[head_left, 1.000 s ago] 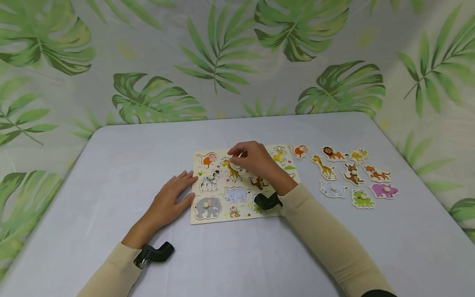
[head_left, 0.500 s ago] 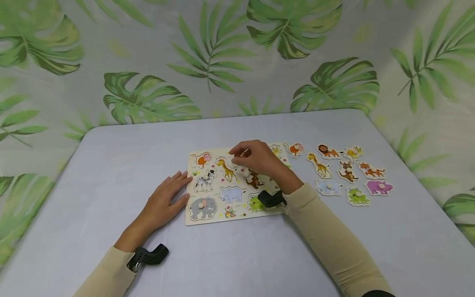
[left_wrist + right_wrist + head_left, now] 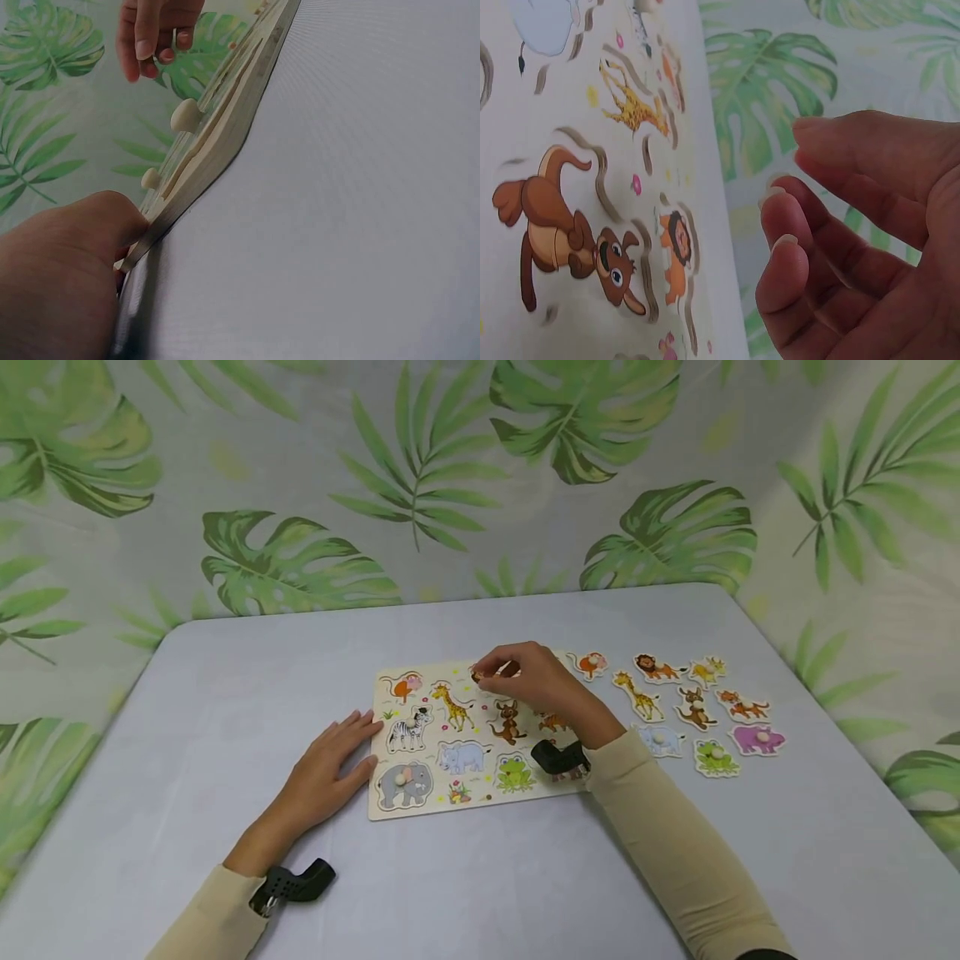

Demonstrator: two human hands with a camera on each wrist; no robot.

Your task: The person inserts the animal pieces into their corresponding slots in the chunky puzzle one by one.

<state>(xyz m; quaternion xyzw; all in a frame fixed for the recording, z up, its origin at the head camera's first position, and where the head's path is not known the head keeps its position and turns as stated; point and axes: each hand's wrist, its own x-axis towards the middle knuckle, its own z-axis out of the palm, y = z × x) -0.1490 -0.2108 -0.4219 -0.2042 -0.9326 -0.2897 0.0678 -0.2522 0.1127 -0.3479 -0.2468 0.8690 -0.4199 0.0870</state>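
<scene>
A wooden peg puzzle board (image 3: 480,797) with animal pictures lies on the table. My left hand (image 3: 322,772) lies flat at its left side, fingers straight, thumb touching the board's edge in the left wrist view. Knobbed zebra (image 3: 409,730) and elephant (image 3: 405,785) pieces sit in their recesses. Above the back part of the board hovers my right hand (image 3: 532,675), its fingers loosely bent near the printed lion (image 3: 676,257). In the right wrist view, nothing shows between thumb and fingertips, which are apart. My right hand and forearm hide part of the board's right side.
Loose knobbed pieces lie right of the board, among them a monkey (image 3: 591,665), lion (image 3: 658,668), giraffe (image 3: 637,696), kangaroo (image 3: 696,707), tiger (image 3: 742,706), frog (image 3: 716,758) and hippo (image 3: 757,740). A leaf-patterned cloth (image 3: 450,568) hangs behind the table.
My right hand has moved rightward over the board, away from the giraffe picture, baring more of the kangaroo and frog pictures. The left hand stays at the board's edge. The head view has shifted slightly.
</scene>
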